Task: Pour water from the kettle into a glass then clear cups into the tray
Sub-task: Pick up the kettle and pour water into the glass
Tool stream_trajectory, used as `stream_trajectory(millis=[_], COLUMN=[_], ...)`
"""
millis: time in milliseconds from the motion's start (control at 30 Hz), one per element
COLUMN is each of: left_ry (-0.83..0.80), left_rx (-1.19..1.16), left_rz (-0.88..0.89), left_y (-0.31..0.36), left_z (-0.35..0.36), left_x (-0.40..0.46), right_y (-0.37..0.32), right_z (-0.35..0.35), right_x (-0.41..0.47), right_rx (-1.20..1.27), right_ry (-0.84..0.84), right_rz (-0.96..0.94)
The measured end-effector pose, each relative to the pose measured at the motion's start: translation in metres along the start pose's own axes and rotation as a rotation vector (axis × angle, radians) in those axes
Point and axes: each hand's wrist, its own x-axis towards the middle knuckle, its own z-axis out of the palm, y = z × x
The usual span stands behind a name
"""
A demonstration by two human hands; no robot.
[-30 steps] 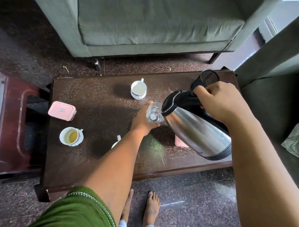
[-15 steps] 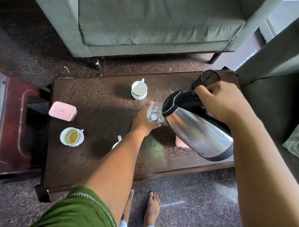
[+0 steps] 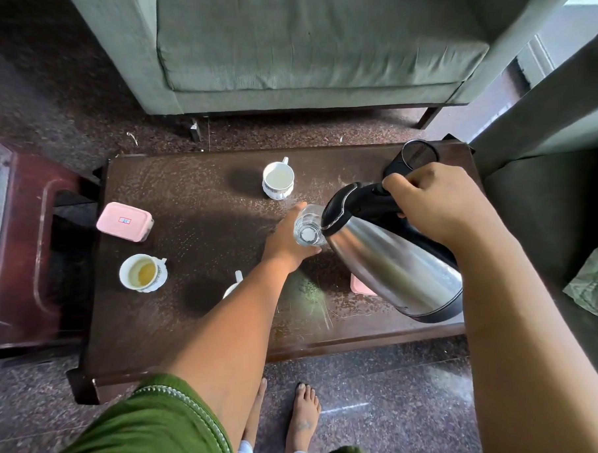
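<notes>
Head-worn wide-angle view, looking steeply down and forward.

The single camera sits above the dark wooden table (image 3: pixel 190 324), which fills the middle of the frame, close enough that both forearms enter from the bottom edge and reach toward the centre. Bare feet (image 3: pixel 304 420) on the stone floor show at the bottom centre, almost straight under the lens. The view faces a grey-green sofa (image 3: pixel 298 44) across the top of the frame. Wide-angle bending curves the edges. No second view shares the scene.
</notes>
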Motion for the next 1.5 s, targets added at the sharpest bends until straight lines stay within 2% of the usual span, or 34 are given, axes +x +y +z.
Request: stream_trajectory(millis=[1500], left_ry=[0.013], left_rx=[-0.056], left_rz=[-0.012], left_y=[0.0009], left_z=[0.0004], left_x=[-0.0021], right_y=[-0.0021], right_z=[-0.0026], right_x=[-0.0002], right_rx=[0.014], right_ry=[0.015], right_rz=[0.012])
